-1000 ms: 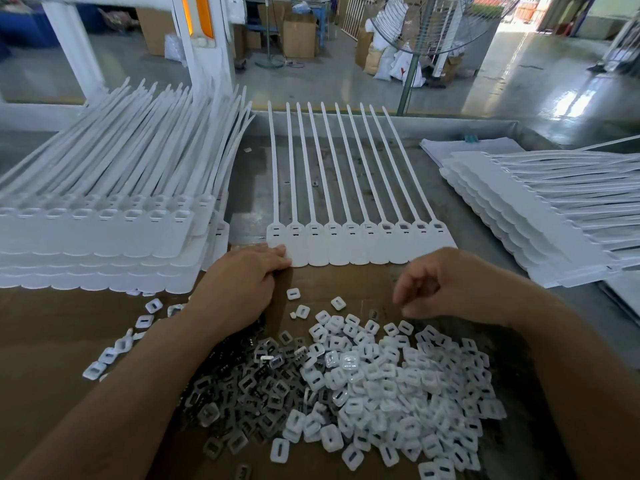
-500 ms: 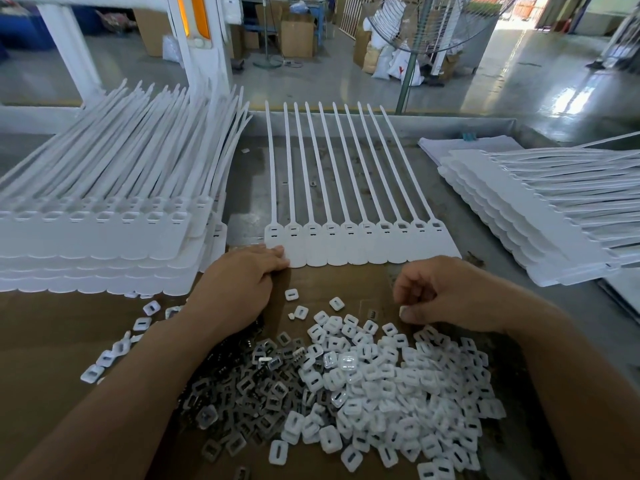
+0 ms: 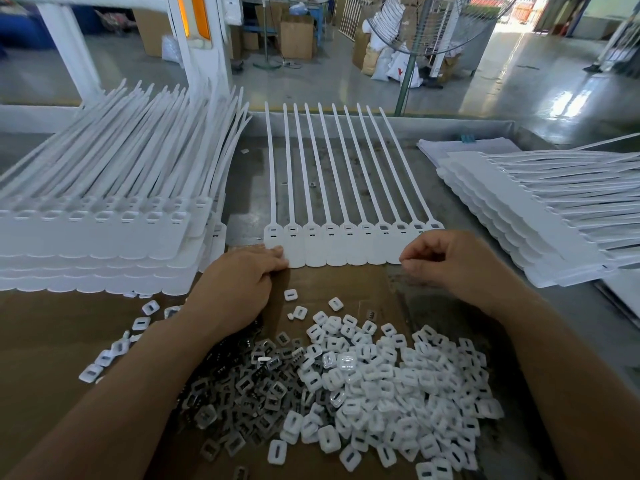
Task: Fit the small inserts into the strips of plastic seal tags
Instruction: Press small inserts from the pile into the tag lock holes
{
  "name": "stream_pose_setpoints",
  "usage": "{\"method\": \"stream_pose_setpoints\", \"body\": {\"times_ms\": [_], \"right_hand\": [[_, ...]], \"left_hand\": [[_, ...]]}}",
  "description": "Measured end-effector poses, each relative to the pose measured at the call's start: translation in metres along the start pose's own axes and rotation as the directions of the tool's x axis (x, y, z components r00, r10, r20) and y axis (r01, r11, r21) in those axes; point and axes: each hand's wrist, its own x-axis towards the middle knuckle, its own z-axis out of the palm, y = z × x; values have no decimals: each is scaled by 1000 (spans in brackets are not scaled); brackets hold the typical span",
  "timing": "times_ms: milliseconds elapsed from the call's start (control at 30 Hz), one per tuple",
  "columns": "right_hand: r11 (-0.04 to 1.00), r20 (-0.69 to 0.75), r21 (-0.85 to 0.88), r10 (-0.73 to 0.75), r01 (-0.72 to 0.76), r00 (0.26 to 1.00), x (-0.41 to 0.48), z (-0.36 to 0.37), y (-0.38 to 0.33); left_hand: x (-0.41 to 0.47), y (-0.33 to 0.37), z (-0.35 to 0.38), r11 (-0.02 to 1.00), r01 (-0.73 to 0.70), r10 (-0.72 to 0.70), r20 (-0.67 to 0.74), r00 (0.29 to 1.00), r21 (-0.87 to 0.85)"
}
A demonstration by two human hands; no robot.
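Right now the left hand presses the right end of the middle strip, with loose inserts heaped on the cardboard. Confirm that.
Wrong end. The head view shows the left hand pressing the left end of the middle strip; the right hand is curled at the right end. The loose inserts are heaped on the cardboard, as stated.

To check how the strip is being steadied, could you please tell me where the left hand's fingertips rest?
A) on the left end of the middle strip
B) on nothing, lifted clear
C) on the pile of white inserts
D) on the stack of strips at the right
A: the left hand lies flat with its fingertips on the leftmost tags of the middle strip, beyond the white inserts.
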Motion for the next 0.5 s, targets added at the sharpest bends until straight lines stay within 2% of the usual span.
{"method": "stream_pose_setpoints", "body": {"times_ms": [167, 300, 500], "right_hand": [[999, -113, -2, 38, -39, 993, 15, -1, 5], [996, -136, 55, 81, -75, 987, 34, 0, 9], [995, -192, -30, 92, -99, 977, 66, 9, 14]], "left_hand": [[0, -1, 0, 1000, 1, -1, -3, 1000, -8], [0, -2, 0, 1000, 0, 0, -4, 1000, -7], [1, -1, 1, 999, 7, -8, -18, 1000, -39]]}}
